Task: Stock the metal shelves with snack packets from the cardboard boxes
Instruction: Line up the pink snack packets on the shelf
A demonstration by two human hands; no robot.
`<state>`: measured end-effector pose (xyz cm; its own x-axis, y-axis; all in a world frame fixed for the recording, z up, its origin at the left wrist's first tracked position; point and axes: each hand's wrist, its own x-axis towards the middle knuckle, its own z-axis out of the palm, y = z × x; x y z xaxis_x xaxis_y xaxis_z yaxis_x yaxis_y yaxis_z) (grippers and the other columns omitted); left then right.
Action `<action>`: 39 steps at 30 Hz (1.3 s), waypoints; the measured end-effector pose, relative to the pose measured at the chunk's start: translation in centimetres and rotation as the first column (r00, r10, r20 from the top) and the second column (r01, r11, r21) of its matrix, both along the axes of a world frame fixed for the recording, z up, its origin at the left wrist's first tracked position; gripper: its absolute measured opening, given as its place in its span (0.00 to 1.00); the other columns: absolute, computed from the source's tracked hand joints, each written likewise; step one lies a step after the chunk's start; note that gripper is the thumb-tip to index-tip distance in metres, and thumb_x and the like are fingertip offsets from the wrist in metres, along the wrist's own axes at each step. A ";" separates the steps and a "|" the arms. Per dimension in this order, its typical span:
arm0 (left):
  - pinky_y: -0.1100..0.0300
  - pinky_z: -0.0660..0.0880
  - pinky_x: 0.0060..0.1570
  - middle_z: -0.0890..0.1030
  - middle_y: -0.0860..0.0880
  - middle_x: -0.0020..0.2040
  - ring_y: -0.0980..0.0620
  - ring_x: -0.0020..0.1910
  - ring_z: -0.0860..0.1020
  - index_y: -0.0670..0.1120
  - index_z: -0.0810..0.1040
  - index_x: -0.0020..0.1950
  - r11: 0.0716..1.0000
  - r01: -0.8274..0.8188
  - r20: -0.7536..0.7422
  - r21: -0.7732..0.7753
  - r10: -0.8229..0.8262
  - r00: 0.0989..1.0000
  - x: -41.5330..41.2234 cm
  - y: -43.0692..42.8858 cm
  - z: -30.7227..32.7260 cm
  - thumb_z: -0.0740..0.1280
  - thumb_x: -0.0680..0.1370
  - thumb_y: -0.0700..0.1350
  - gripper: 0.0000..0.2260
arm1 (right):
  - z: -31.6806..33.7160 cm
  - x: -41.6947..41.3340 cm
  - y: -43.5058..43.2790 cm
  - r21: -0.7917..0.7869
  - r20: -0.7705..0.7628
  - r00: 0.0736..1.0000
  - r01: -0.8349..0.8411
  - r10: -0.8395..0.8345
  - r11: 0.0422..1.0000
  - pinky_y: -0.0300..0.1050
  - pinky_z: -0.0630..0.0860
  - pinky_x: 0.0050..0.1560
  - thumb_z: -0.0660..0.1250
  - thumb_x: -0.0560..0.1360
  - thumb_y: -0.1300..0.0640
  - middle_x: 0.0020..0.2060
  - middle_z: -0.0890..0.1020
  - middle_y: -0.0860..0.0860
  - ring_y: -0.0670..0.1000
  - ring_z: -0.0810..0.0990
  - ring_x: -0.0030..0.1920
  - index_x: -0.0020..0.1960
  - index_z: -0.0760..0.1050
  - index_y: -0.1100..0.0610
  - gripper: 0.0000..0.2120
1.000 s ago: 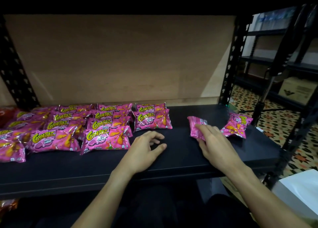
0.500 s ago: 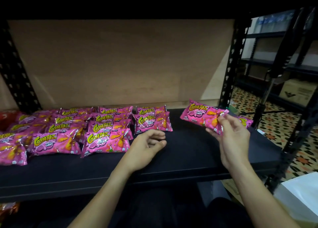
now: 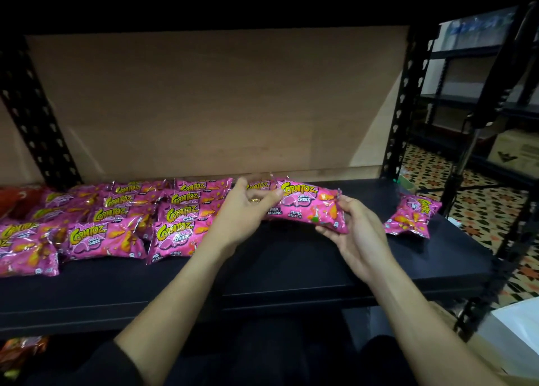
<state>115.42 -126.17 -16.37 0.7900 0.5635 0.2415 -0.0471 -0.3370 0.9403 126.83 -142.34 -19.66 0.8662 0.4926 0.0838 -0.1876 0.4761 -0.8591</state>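
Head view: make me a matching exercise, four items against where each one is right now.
Things:
1. held packet
2. lone packet
3. packet rows
4. cardboard box

Places:
a. alone near the right end of the shelf
b. on the far rack, right background
c. gripped between the left hand and the right hand
d. overlapping on the shelf's left part

Pairs: 1-c, 2-a, 3-d, 4-b.

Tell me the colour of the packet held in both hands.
Pink packet, yellow-green lettering, seen in the head view.
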 end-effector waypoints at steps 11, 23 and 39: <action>0.52 0.77 0.54 0.83 0.54 0.47 0.51 0.53 0.80 0.51 0.78 0.61 0.672 0.060 -0.300 0.738 0.248 0.921 -1.3 3.8 2.9 0.72 0.74 0.56 0.18 | -0.3 1.1 3.0 -0.322 0.356 0.931 0.041 0.081 0.946 0.36 0.78 0.45 0.72 0.76 0.62 0.41 0.87 0.50 0.45 0.85 0.41 0.50 0.81 0.54 0.05; 0.55 0.64 0.65 0.80 0.50 0.59 0.47 0.63 0.73 0.50 0.77 0.61 0.434 0.146 -0.329 0.889 0.383 0.863 -0.8 5.6 1.0 0.70 0.75 0.57 0.18 | -1.0 1.7 5.2 -0.498 0.401 0.904 0.076 0.152 0.864 0.44 0.81 0.46 0.77 0.71 0.62 0.40 0.86 0.51 0.50 0.86 0.40 0.53 0.78 0.56 0.13; 0.48 0.53 0.76 0.73 0.50 0.67 0.48 0.68 0.71 0.49 0.74 0.67 0.377 0.173 -0.327 0.910 0.396 0.858 -0.1 6.4 -0.5 0.66 0.78 0.56 0.20 | -1.6 2.2 5.5 -0.513 0.366 0.919 0.071 0.143 0.856 0.49 0.82 0.53 0.78 0.71 0.59 0.39 0.87 0.50 0.48 0.87 0.42 0.59 0.77 0.58 0.19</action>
<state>115.29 -119.81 -16.88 0.8921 0.3229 0.3159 0.3561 -0.9330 -0.0518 129.02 -136.82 -21.22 0.7989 0.5874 0.1294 0.1934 -0.0471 -0.9800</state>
